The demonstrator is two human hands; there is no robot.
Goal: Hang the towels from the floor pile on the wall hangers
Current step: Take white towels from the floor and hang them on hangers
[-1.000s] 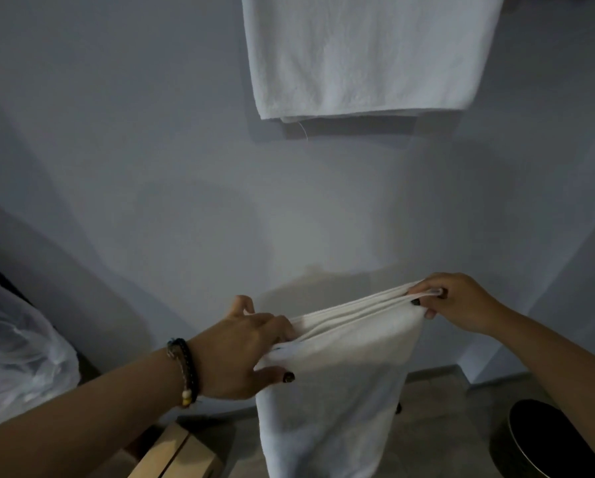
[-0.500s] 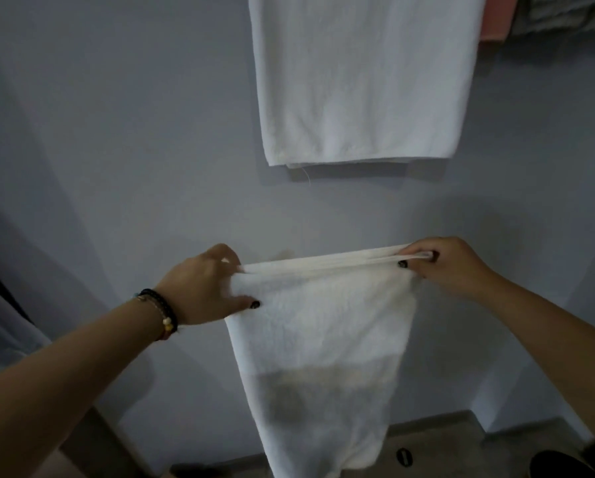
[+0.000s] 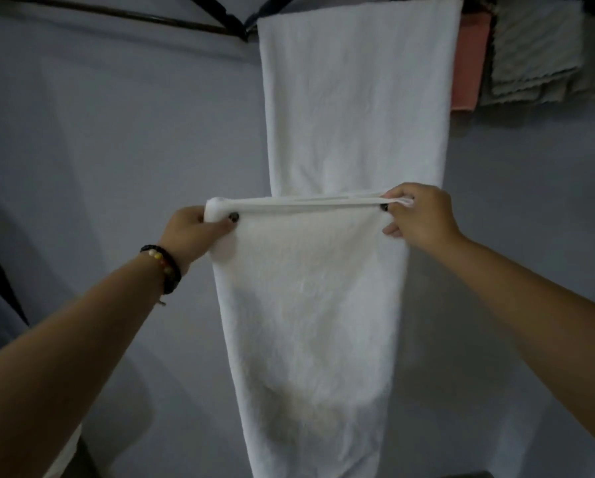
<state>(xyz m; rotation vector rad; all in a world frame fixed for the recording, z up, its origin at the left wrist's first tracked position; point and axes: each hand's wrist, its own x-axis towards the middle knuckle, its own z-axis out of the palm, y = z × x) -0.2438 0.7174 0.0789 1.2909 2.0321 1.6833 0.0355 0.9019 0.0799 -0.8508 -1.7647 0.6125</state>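
Holding a folded white towel (image 3: 306,305) stretched out below the wall hanger (image 3: 233,22), left hand (image 3: 194,229) and right hand (image 3: 418,215) each pinching a top corner. Soft, floppy stuff, so corners seem the best grip.

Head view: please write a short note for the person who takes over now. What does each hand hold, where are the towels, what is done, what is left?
Left hand: grips the left end of the folded white towel.
Right hand: pinches its right end. The top edge is stretched level between the hands; the rest hangs down, in front of the wall.
Done: one hung white towel is on the black wall hanger above; a pink towel and grey towels hang to its right.
Left: lift the held towel onto a hanger. The floor pile is out of view.
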